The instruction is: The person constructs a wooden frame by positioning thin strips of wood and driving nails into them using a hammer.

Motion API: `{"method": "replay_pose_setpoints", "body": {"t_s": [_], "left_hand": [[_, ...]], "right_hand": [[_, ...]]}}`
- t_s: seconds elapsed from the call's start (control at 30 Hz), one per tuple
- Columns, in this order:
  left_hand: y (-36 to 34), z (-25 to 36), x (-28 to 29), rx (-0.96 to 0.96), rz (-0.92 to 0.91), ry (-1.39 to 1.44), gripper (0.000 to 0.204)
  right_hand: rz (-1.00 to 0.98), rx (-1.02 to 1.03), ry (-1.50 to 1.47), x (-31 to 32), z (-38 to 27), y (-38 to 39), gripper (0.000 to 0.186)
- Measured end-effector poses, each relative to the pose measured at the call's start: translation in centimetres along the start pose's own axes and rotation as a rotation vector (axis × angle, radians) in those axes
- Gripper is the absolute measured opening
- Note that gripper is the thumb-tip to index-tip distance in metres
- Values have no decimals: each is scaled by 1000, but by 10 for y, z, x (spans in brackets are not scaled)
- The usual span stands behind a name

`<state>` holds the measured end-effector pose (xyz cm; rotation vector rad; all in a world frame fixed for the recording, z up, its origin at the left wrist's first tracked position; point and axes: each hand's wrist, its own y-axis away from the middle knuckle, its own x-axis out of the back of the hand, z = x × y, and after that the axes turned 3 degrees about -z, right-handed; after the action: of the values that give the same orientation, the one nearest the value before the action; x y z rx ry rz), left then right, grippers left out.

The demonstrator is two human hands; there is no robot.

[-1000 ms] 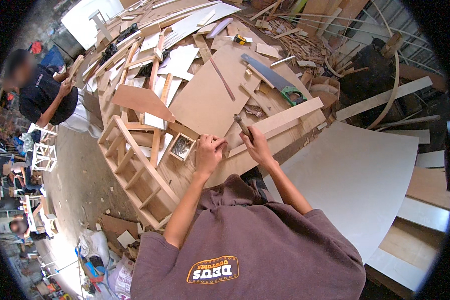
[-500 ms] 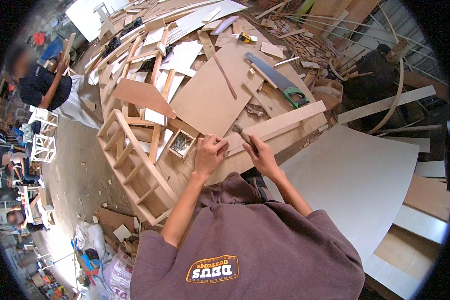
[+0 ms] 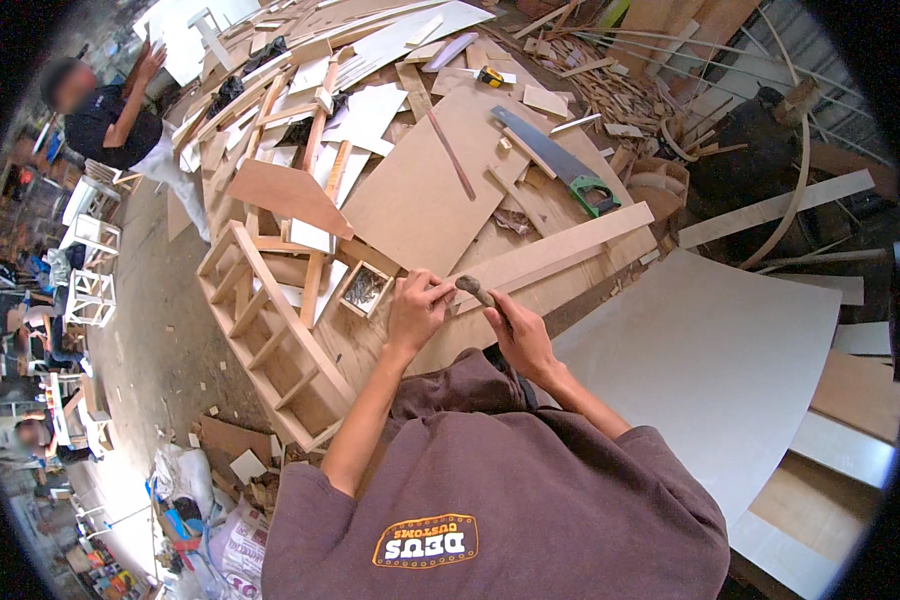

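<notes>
My right hand [image 3: 523, 338] is wrapped around the handle of a hammer [image 3: 468, 285], whose dark head hangs just right of my left fingertips. My left hand [image 3: 416, 314] rests at the near-left end of a long wooden board [image 3: 570, 245], thumb and fingers pinched together. Whatever lies in that pinch is too small or hidden to make out. Just left of it stands a small open wooden box [image 3: 347, 306] holding loose metal nails [image 3: 365, 288].
A ladder-like wooden frame [image 3: 292, 322] leans at the table's left. Behind my hands lie a brown panel [image 3: 410, 195], a green-handled handsaw [image 3: 560, 165], a tape measure [image 3: 489, 76] and offcuts. A large white sheet [image 3: 685, 370] is at right. Another person [image 3: 115, 130] stands far left.
The hammer head has dropped toward my left fingertips, and my right hand has shifted slightly down. My left hand stays nearly in place. The person far left has raised their arms.
</notes>
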<state>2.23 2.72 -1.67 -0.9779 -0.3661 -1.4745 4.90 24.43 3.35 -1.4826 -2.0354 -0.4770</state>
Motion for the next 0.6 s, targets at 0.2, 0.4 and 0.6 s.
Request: {"method": "replay_pose_setpoints", "body": {"t_s": [0.2, 0.4, 0.6], "left_hand": [[3, 2, 0, 17, -7, 6, 14], [0, 2, 1, 24, 8, 24, 12], [-2, 13, 12, 47, -65, -2, 41]], "right_hand": [[12, 21, 37, -4, 5, -3, 35], [36, 24, -4, -7, 2, -2, 35], [78, -1, -83, -3, -5, 1, 34]]}}
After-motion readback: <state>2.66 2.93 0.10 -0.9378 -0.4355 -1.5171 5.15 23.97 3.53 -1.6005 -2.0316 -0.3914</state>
